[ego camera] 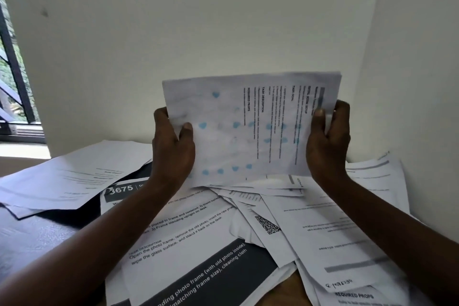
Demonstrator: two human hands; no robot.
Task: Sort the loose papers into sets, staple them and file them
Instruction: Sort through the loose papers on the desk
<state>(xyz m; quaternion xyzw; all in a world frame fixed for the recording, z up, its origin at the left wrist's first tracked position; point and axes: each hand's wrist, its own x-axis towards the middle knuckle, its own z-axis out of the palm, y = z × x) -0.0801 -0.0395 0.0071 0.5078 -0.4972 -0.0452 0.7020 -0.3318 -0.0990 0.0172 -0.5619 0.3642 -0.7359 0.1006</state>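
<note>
I hold a thin set of printed sheets (250, 126) upright and turned sideways above the desk, blue heart marks showing through the front page. My left hand (172, 146) grips its left edge, thumb on the front. My right hand (327, 141) grips the right edge the same way. The set's lower edge meets the heap of loose papers (285, 221) scattered over the desk below. A large sheet numbered 3675 with a dark band (188, 251) lies in front of me.
More sheets (64, 176) fan out at the left over a dark desk surface (32, 236). White walls (198, 32) close in behind and at the right. A window frame (15, 69) stands at the far left. No stapler or file is in view.
</note>
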